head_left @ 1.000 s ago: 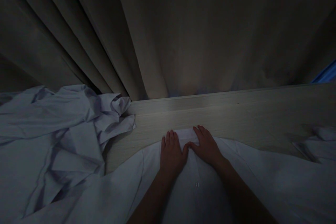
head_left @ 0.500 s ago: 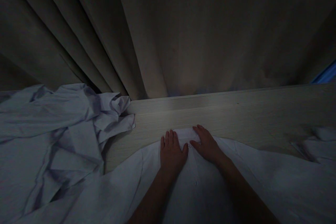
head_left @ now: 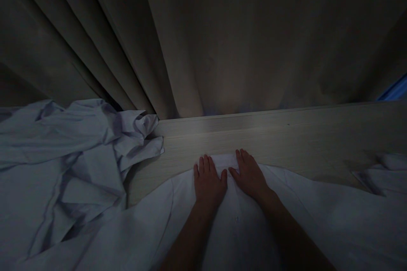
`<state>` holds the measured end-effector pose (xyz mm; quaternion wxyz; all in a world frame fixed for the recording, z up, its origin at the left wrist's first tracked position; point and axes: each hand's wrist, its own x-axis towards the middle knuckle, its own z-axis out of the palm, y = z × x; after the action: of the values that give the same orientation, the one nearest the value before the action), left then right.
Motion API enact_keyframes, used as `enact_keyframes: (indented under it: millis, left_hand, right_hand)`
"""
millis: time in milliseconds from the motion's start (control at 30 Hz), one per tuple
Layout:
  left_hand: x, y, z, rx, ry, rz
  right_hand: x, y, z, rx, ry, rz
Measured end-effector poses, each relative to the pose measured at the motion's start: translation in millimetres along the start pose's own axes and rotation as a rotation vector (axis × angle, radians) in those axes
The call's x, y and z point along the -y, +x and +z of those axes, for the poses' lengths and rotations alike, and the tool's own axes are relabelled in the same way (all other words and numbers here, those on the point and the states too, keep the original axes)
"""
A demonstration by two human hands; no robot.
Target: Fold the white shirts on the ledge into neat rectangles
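Observation:
A white shirt lies spread flat on a pale wooden table, its collar end toward the far edge. My left hand rests flat on the shirt near the collar, fingers together and pointing away from me. Right beside it, my right hand also presses palm-down on the cloth, thumbs nearly touching. Neither hand grips anything. The scene is dim.
A crumpled heap of pale bluish-white garments covers the table's left side. More folded white cloth lies at the right edge. A heavy beige curtain hangs just behind the table. Something blue shows at the far right.
Both hands stay flat on the shirt by the collar; they have shifted only slightly, and the view has tilted a little.

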<state>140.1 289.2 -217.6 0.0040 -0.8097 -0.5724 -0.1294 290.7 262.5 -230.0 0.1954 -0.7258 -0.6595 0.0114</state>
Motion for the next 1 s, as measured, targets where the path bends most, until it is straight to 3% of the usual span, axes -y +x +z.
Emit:
enact_keyframes:
  millis: [300,400,500,800,1000]
  left_hand:
    - [14,5,-18.3,0.058,-0.118,0.046]
    - [22,-2,-23.1,0.034,-0.100,0.151]
    - [26,-9,-19.2,0.081,-0.049,0.236]
    - [27,-4,-9.5,0.033,0.005,0.169]
    - [28,-8,-5.5,-0.007,-0.031,0.158]
  right_hand:
    - [-1,-3,2,-0.037,-0.043,0.063]
    - [-1,-4,2,-0.009,-0.073,0.053]
    - [0,-4,1,0.007,-0.094,0.053]
    - [0,-4,-3,0.027,-0.134,0.088]
    - [1,-6,5,-0.027,-0.152,0.079]
